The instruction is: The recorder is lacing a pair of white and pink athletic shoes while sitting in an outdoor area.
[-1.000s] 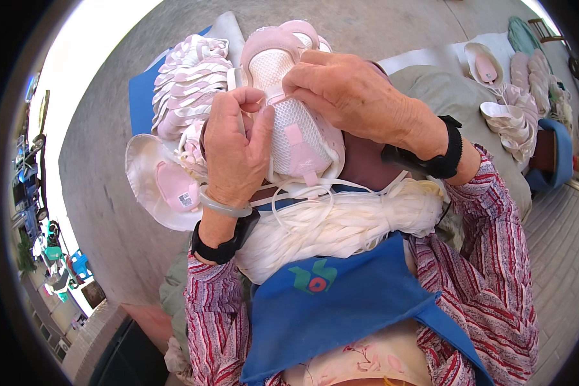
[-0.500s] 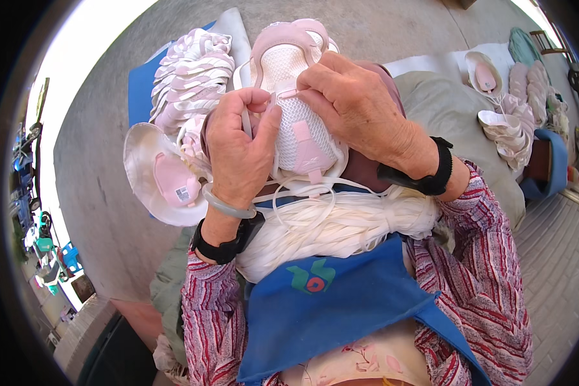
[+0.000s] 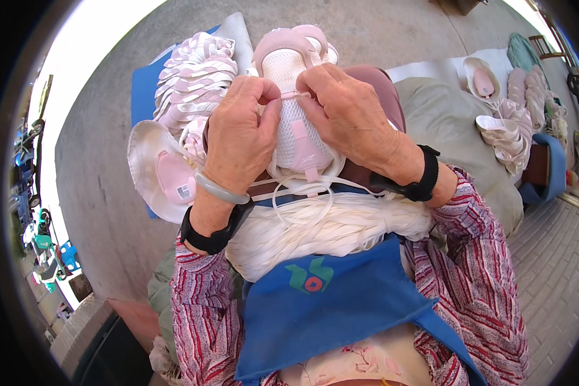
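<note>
A white and pink shoe upper (image 3: 294, 109) lies on my lap, toe pointing away from me. My left hand (image 3: 241, 138) and my right hand (image 3: 344, 112) meet over its middle, both pinching a thin white lace (image 3: 294, 95) across the mesh. A thick bundle of white laces (image 3: 328, 228) rests across my lap just below the shoe, on a blue apron (image 3: 328, 302). One loose lace loops down from the shoe onto the bundle.
A stack of pink and white shoe uppers (image 3: 190, 80) sits to my left on a blue sheet (image 3: 145, 83), with one lying open (image 3: 157, 170) beside my left wrist. More uppers (image 3: 508, 119) lie at the right by a grey sack (image 3: 450, 122). Concrete floor surrounds me.
Both hands have moved up the shoe and come together. The left hand has turned from pulling the lace near the tongue to pinching it beside the right hand's fingers.
</note>
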